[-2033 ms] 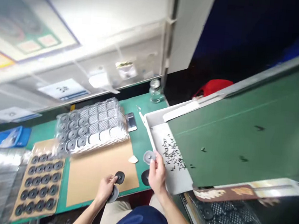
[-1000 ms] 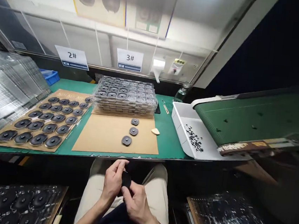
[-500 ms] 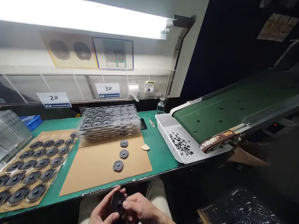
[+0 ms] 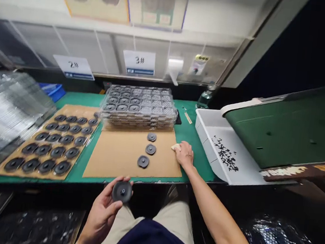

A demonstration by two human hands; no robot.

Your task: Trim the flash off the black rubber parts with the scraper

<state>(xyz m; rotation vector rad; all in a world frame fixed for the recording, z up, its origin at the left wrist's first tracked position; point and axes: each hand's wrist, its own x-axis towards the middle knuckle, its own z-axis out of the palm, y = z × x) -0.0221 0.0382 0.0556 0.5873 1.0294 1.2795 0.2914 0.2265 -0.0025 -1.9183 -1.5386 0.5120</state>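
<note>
My left hand point(image 4: 102, 212) is closed on the rim of a round black part point(image 4: 122, 191) with a small raised knob at its centre, held in front of the table edge. Stretched out to the right, my right hand point(image 4: 185, 155) has its fingers on a cream wedge-shaped pad point(image 4: 175, 147) at the right edge of the cardboard sheet point(image 4: 113, 155). Left of that hand lie three similar parts in a column: an upper one point(image 4: 151, 136), a middle one point(image 4: 150, 149) and a lower one point(image 4: 143, 161).
A clear tray point(image 4: 76, 144) of similar parts lies at left, beside stacked empty trays point(image 4: 17, 104). More filled trays point(image 4: 138, 104) are stacked at the back. At right, a white bin point(image 4: 207, 136) with small black pieces stands under a green conveyor point(image 4: 288, 130).
My right hand has left the black part and reached forward to the cream pad. My left hand now holds the part with its knobbed side showing. The view has tilted down.
</note>
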